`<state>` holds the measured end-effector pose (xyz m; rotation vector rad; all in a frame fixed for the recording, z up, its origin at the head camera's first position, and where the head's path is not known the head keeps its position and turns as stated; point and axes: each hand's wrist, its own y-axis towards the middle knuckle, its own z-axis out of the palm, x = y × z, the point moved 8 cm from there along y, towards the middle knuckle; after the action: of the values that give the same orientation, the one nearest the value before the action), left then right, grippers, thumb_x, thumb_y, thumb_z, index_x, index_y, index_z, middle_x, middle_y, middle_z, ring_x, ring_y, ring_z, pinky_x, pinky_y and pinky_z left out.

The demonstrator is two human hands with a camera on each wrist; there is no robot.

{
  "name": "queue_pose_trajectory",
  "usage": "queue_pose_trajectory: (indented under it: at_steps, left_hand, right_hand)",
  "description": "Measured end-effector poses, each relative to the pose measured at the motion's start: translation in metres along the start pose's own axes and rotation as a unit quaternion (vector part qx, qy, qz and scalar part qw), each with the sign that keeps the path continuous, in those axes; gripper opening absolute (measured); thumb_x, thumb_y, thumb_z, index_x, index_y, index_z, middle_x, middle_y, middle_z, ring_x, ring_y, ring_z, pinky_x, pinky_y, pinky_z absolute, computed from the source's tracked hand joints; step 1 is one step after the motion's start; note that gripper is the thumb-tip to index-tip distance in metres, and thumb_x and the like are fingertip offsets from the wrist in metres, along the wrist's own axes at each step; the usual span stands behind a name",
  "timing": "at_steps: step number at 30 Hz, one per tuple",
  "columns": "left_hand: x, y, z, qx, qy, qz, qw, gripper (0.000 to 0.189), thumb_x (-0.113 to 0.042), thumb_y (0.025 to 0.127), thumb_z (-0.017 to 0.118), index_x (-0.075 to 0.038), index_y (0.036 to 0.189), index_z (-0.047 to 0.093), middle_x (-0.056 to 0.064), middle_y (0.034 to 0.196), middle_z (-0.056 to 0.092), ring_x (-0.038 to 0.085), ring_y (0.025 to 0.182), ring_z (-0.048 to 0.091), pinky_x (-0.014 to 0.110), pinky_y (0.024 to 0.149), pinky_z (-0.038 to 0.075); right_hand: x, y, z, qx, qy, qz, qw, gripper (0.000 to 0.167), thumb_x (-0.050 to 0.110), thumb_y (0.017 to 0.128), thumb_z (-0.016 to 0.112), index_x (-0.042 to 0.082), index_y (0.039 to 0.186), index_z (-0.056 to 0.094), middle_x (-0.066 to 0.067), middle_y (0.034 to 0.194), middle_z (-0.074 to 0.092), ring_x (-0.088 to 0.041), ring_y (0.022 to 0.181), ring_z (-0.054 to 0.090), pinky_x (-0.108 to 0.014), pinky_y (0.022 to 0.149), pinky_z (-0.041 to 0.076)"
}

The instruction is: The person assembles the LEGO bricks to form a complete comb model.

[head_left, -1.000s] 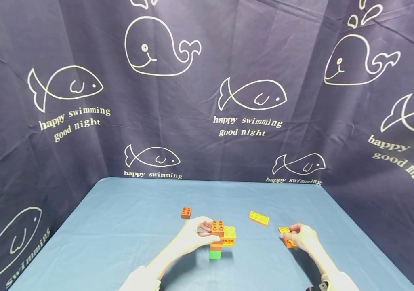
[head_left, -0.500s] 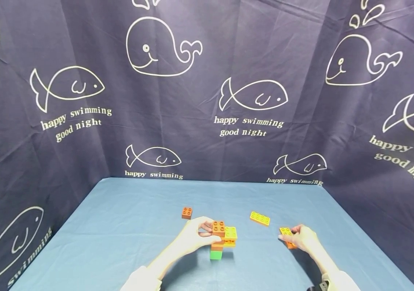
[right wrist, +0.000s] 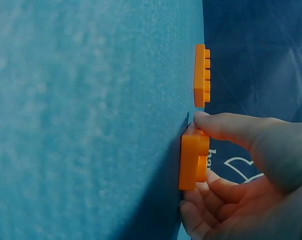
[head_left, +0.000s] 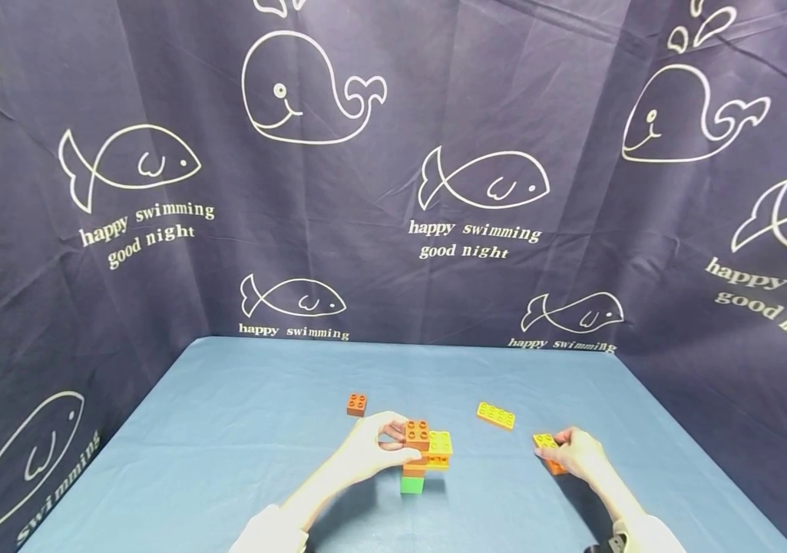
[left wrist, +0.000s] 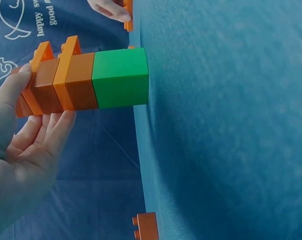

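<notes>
My left hand (head_left: pixel 370 447) grips the upper part of a stack of toy building blocks (head_left: pixel 417 435) between thumb and fingers. A green block (left wrist: pixel 121 78) forms its base, standing upright on the table. Above it, brown-orange blocks alternate with two orange-yellow plates (head_left: pixel 440 443) that jut out to the right. Over on the right side, my right hand (head_left: pixel 583 453) pinches a flat orange-yellow building block (right wrist: pixel 190 160), thumb at one end and fingers at the other. That block lies low at the table surface; whether it touches the cloth is hard to tell.
Beyond the hands, a flat yellow building block (head_left: pixel 496 415) lies on the blue table (head_left: pixel 282 384). Behind my left hand sits a small brown-orange block (head_left: pixel 356 404). Dark curtains (head_left: pixel 393 292) with fish and whale drawings enclose the table's back and sides.
My right thumb and fingers have shifted slightly on the flat block. The left hand and the stack stay in place; the head view has drifted a little.
</notes>
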<state>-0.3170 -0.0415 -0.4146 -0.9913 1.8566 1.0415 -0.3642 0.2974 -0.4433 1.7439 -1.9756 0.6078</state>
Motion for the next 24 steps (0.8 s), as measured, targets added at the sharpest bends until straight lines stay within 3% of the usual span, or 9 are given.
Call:
queue_pose_trajectory:
  at_steps: [5,15,24]
  left_hand:
    - [-0.001,-0.001,0.0,0.006,-0.002,-0.002,1.0,0.035,-0.023,0.079,0.076,-0.008,0.107,0.062,0.006,0.1,0.064,0.008,0.091,0.06,0.017,0.078,0.052]
    - [0.001,-0.001,0.001,0.007,-0.008,-0.011,0.9999,0.034,-0.02,0.08,0.075,-0.011,0.11,0.062,0.003,0.103,0.064,0.01,0.092,0.06,0.017,0.078,0.052]
    - [0.0,-0.002,-0.001,-0.002,0.005,-0.003,1.0,0.035,-0.025,0.078,0.077,-0.01,0.106,0.062,0.004,0.1,0.063,0.007,0.09,0.058,0.016,0.078,0.052]
  right_hand:
    - [0.0,-0.001,0.0,0.004,0.007,-0.002,1.0,0.041,0.021,0.073,0.076,-0.01,0.092,0.057,-0.015,0.08,0.061,-0.021,0.072,0.057,-0.027,0.057,0.046]
    - [0.01,-0.005,-0.011,-0.02,0.012,-0.039,0.999,0.042,0.021,0.075,0.072,-0.011,0.098,0.061,-0.011,0.08,0.064,-0.015,0.07,0.055,-0.026,0.061,0.044]
    - [0.044,-0.013,-0.025,-0.082,0.015,-0.148,0.9855,0.033,0.019,0.076,0.072,-0.003,0.1,0.068,-0.013,0.089,0.068,-0.014,0.074,0.059,-0.027,0.066,0.046]
